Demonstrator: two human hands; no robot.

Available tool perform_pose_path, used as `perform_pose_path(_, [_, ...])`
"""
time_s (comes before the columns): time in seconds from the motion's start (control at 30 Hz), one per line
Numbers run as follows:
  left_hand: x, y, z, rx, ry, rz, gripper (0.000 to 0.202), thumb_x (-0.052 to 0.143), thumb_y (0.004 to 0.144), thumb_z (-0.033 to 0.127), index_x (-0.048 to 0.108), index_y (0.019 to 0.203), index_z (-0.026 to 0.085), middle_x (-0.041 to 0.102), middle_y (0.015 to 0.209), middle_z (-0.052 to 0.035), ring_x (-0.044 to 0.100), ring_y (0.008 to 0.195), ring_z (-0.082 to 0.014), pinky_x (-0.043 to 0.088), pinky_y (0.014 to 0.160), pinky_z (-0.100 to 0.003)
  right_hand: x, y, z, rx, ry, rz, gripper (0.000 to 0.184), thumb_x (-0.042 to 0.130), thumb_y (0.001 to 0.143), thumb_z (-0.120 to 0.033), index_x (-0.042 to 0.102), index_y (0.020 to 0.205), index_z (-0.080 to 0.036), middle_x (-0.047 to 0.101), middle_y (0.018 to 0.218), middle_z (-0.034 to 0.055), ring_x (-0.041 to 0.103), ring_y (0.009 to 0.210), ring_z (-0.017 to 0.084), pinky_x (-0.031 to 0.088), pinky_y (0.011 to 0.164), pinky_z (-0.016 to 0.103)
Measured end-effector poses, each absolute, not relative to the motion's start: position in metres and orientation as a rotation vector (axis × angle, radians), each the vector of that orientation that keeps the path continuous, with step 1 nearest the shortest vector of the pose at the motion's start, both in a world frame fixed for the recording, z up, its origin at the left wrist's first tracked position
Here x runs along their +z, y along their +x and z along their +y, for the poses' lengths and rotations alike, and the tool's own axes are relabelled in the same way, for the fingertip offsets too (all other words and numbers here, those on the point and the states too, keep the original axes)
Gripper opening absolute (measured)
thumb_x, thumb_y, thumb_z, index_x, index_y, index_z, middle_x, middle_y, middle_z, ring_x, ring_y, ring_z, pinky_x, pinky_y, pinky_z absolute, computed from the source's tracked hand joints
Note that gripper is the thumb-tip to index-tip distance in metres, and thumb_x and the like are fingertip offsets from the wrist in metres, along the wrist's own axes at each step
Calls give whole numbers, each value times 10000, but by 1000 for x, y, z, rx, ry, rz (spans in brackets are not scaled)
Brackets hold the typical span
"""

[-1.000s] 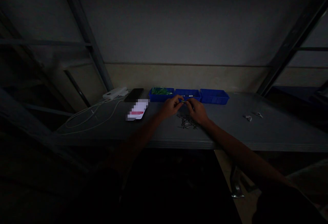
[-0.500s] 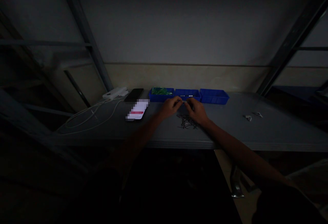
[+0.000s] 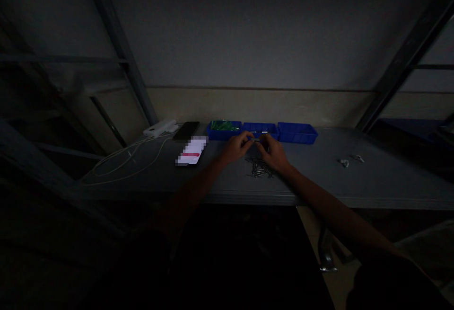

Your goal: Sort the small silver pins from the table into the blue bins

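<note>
**Two hands meet over a heap of metal pins on a dim table**

Two bare hands come together at the centre of the frame above a grey table [image 3: 372,182] in a poorly lit room. The left hand [image 3: 237,147] and the right hand [image 3: 272,153] are fingertip to fingertip, pinching a small thin metal piece [image 3: 255,140] between them; each grip is narrow and closed on that piece, though the gloom hides its exact shape. Just below the hands, towards the table's near edge, lies a loose pile of small dark metal pins [image 3: 259,169], touching the table top and partly tucked under the right hand.

Behind the hands, along the far edge of the table, three shallow blue plastic trays sit side by side: the left tray [image 3: 223,131] holds green pieces, the middle tray [image 3: 261,130] shows a few bright metal glints, and what the right tray [image 3: 297,133] holds cannot be made out. Left of the trays lie a dark flat phone [image 3: 186,130], a pale card with a red stripe [image 3: 192,152] and a white charger block [image 3: 159,128] whose white cable [image 3: 124,161] loops across the left part of the table. Two small pale scraps [image 3: 349,161] rest well apart at the right. Dark metal shelf posts [image 3: 117,45] rise at both sides of the frame.
</note>
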State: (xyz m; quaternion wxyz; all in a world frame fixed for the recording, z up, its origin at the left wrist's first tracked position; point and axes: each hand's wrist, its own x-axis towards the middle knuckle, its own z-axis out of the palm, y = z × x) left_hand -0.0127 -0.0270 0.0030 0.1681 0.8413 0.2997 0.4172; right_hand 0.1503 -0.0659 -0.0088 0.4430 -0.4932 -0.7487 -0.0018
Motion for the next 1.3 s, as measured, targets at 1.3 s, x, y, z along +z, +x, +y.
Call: perform_pose_path(1.3, [-8,-15,-18,730,2481,913,175,527,790,274,620,844,135,642,695,-18,572,612,-116,399,561,-203,-8,176,-42,-109,-1427,-1742,331,432,848,-435,596,922,-158,626,730,61,546,620,164,381,589,266])
